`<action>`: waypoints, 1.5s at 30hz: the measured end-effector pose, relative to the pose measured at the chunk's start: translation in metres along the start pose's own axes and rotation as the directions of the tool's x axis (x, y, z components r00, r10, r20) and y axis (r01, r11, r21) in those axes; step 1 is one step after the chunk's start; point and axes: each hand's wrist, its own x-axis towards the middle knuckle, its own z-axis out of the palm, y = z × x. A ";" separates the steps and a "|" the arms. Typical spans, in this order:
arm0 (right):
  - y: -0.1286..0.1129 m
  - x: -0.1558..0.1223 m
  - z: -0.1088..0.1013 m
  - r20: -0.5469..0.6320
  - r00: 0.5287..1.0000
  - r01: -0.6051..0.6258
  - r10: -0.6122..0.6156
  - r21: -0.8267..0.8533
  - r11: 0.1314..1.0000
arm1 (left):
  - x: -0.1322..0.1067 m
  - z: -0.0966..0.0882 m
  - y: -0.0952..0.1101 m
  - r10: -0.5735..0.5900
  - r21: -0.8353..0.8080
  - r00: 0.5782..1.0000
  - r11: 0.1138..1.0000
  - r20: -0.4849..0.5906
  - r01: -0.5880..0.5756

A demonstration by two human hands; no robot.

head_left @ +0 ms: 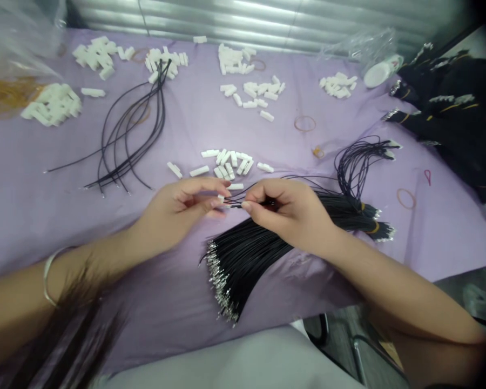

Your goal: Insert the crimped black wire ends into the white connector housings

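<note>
Between thumb and fingers, my left hand (190, 202) pinches a small white plastic connector housing (221, 199). Close beside it, my right hand (287, 208) grips a thin black wire (237, 206) near its metal-tipped end, which points left at the housing. Whether the tip is inside the housing I cannot tell. Black wires trail from the right hand to the right. Below that hand a thick bundle of black wires (251, 254) lies fanned out, silvery terminals at its left end. Just beyond my fingers sits a loose group of white housings (229, 165).
Several piles of white housings (54, 105) lie along the back of the purple cloth (194, 119). Loose black wires (157, 116) rest at the left, partly on one pile. Rubber bands (305, 123) are scattered about. Dark wire bundles (461, 124) heap up at the right, near a white round object (378, 74).
</note>
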 end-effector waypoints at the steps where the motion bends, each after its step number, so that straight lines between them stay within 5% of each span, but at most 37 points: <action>1: -0.002 0.000 -0.004 0.026 0.999 -0.041 0.039 0.080 0.996 | -0.002 0.001 0.002 0.065 0.086 0.998 0.994 -0.013 -0.064; 4: -0.007 0.002 -0.013 0.061 0.987 -0.161 0.150 0.284 0.945 | -0.007 0.000 0.006 0.298 0.415 0.955 0.870 -0.008 -0.268; 7: -0.006 0.005 -0.016 0.124 0.960 -0.279 0.250 0.398 0.874 | -0.009 -0.002 0.009 0.401 0.467 0.916 0.806 0.021 -0.364; 11: 0.001 0.005 -0.007 0.154 0.945 -0.324 0.290 0.297 0.898 | -0.008 0.000 0.010 0.301 0.349 0.952 0.899 -0.060 -0.263; 16: -0.001 0.000 0.000 0.050 0.974 -0.225 0.220 0.237 0.945 | -0.004 0.006 0.006 -0.042 0.066 0.982 0.996 -0.182 0.055; 18: -0.006 -0.001 -0.004 0.126 0.981 -0.178 0.150 0.263 0.948 | -0.003 0.005 0.004 -0.117 -0.017 0.976 0.993 -0.181 0.115; 21: -0.011 -0.002 -0.009 0.278 0.960 -0.125 0.035 0.315 0.941 | -0.003 0.003 0.003 -0.133 -0.063 0.976 0.990 -0.172 0.124; 27: -0.001 0.000 0.003 0.001 0.997 -0.075 0.076 0.172 0.982 | -0.007 0.003 0.001 -0.205 -0.126 0.976 0.973 -0.073 0.194; 37: 0.003 0.000 0.006 -0.082 0.993 -0.083 0.086 0.047 0.995 | -0.007 0.003 0.002 -0.264 -0.319 0.963 0.910 0.049 0.265; 45: 0.003 -0.001 0.007 -0.116 0.993 -0.033 0.029 -0.036 0.999 | -0.006 0.003 -0.003 -0.283 -0.322 0.959 0.907 0.009 0.271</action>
